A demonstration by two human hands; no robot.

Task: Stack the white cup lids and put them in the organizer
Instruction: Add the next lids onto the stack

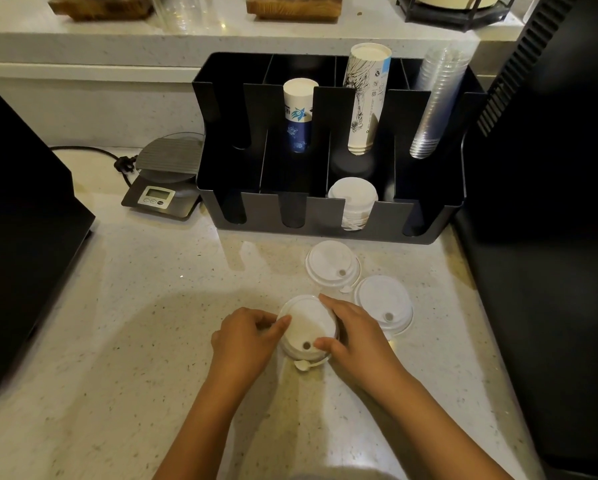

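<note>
While both hands are pinching the lid stack (308, 327), left hand (247, 336) and right hand (354, 337) clamping opposite edges, it's probably going to skew if squeezed unevenly; two loose lids (332, 263) are sitting just beyond the right-hand grip, before the organizer (325, 216).

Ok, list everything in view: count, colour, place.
lid stack: one, white, counter, between both hands
loose lids: two, white, counter right of the stack
organizer: one, black, behind the lids
lids in organizer: one stack, white, front row
paper cups: two stacks, white printed, back row
clear cups: one stack, back right
scale: one, grey, left of organizer
counter: one, speckled cream
left hand: on the stack
right hand: on the stack
</note>
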